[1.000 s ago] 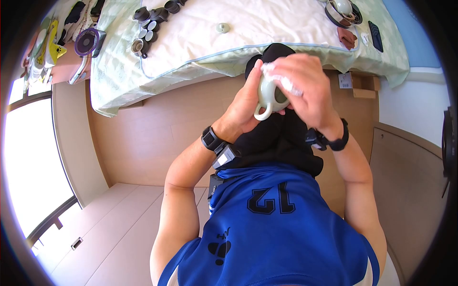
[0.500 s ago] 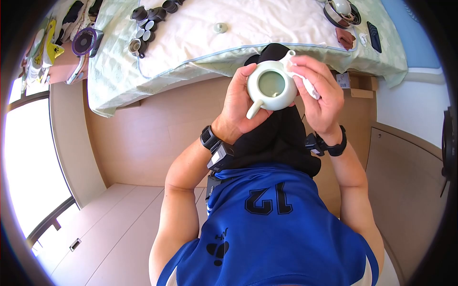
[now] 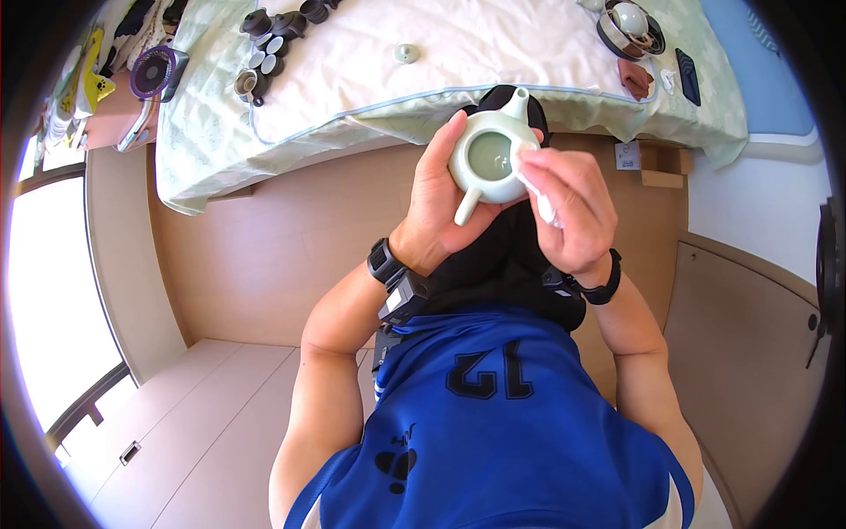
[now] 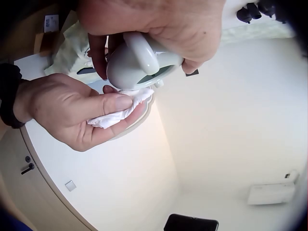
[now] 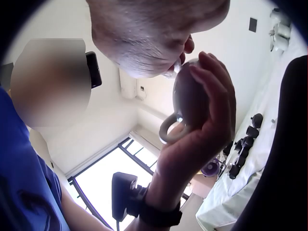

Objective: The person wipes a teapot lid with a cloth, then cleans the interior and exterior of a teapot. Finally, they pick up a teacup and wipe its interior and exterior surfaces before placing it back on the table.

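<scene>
Two hands (image 3: 436,196) (image 3: 575,210), one gripping teapot (image 3: 490,159), one pinching cloth (image 4: 118,116)

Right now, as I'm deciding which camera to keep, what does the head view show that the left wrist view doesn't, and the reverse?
Only the head view shows the pale lid lying on the table, the purple-rimmed fan and the number 12 on the shirt.

Only the left wrist view shows the white wall unit.

Both show the left hand holding the teapot, the right hand pinching the white cloth or tissue, and some dark teaware.
</scene>
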`<state>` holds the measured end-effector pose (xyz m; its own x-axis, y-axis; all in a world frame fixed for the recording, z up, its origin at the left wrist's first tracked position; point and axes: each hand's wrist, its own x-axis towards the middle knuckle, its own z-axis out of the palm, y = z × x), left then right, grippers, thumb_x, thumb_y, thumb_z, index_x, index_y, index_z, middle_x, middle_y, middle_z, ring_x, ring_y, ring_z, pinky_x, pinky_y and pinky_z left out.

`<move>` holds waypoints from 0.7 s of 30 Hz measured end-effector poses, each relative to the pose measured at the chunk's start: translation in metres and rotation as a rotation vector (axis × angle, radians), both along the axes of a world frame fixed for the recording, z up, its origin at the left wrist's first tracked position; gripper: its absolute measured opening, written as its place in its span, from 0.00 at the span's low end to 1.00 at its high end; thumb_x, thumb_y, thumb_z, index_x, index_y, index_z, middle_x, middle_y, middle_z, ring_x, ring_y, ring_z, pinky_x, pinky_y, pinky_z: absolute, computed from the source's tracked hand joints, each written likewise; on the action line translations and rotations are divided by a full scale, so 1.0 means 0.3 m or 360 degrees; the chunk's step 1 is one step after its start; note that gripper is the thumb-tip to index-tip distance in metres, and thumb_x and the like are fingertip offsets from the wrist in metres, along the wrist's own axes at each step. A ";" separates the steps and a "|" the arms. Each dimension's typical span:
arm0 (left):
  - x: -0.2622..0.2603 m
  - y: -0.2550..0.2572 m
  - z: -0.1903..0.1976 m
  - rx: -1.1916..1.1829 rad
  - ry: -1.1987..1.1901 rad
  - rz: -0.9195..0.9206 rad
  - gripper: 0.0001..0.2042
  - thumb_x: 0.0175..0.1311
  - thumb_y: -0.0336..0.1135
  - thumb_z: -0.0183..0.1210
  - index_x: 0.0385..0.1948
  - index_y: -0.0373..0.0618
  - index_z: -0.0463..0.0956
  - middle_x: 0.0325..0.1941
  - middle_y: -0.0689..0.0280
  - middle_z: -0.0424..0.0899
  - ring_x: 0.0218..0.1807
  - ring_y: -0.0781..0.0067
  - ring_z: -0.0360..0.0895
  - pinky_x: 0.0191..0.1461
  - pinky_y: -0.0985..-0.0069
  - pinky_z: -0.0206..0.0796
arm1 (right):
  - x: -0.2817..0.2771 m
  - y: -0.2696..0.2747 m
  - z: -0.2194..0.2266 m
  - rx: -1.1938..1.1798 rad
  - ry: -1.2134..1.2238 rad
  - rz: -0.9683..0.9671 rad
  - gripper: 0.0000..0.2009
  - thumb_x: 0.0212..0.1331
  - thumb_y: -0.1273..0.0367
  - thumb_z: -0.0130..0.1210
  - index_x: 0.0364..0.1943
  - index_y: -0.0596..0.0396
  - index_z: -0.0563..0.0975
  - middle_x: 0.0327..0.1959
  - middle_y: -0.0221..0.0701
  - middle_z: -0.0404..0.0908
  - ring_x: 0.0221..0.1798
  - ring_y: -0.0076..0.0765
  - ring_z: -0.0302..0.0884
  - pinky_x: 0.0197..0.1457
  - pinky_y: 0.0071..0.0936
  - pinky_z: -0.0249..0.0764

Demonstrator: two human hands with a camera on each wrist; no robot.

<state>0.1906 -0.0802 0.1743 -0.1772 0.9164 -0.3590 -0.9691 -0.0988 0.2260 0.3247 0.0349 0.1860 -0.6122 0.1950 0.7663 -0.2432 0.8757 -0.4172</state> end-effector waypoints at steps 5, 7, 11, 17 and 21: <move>-0.010 -0.020 -0.027 -0.0025 0.0055 -0.0141 0.29 0.78 0.61 0.47 0.66 0.47 0.73 0.63 0.57 0.83 0.64 0.57 0.80 0.65 0.49 0.74 | -0.007 0.052 0.007 -0.0184 -0.0052 -0.0068 0.15 0.52 0.85 0.66 0.46 0.66 0.84 0.48 0.42 0.84 0.43 0.43 0.84 0.45 0.32 0.81; -0.011 -0.020 -0.017 -0.0050 0.0087 -0.0195 0.29 0.77 0.59 0.48 0.67 0.46 0.73 0.64 0.54 0.82 0.63 0.51 0.82 0.59 0.47 0.79 | -0.005 0.059 0.017 -0.0211 -0.0064 -0.0062 0.14 0.54 0.85 0.65 0.45 0.64 0.85 0.46 0.41 0.84 0.43 0.40 0.84 0.46 0.30 0.80; -0.025 -0.027 -0.027 0.0136 0.0059 -0.0258 0.30 0.78 0.58 0.48 0.69 0.44 0.70 0.64 0.48 0.81 0.63 0.42 0.81 0.57 0.47 0.81 | 0.008 0.098 0.014 -0.0219 -0.0105 -0.0160 0.13 0.55 0.85 0.65 0.45 0.63 0.85 0.46 0.40 0.84 0.42 0.39 0.83 0.46 0.29 0.80; -0.016 -0.027 -0.009 0.0077 0.0310 -0.0260 0.32 0.77 0.56 0.50 0.71 0.39 0.66 0.64 0.46 0.80 0.62 0.45 0.82 0.61 0.50 0.81 | 0.021 0.106 0.060 -0.0326 -0.0058 -0.0236 0.12 0.54 0.85 0.64 0.44 0.64 0.85 0.45 0.40 0.84 0.42 0.41 0.83 0.47 0.30 0.79; -0.007 -0.021 -0.016 0.0058 0.0651 -0.0231 0.28 0.74 0.43 0.58 0.70 0.37 0.67 0.61 0.51 0.83 0.60 0.57 0.84 0.61 0.55 0.82 | 0.000 0.119 0.094 0.0132 -0.0258 0.0002 0.16 0.51 0.85 0.62 0.46 0.64 0.85 0.46 0.41 0.83 0.44 0.45 0.83 0.48 0.31 0.79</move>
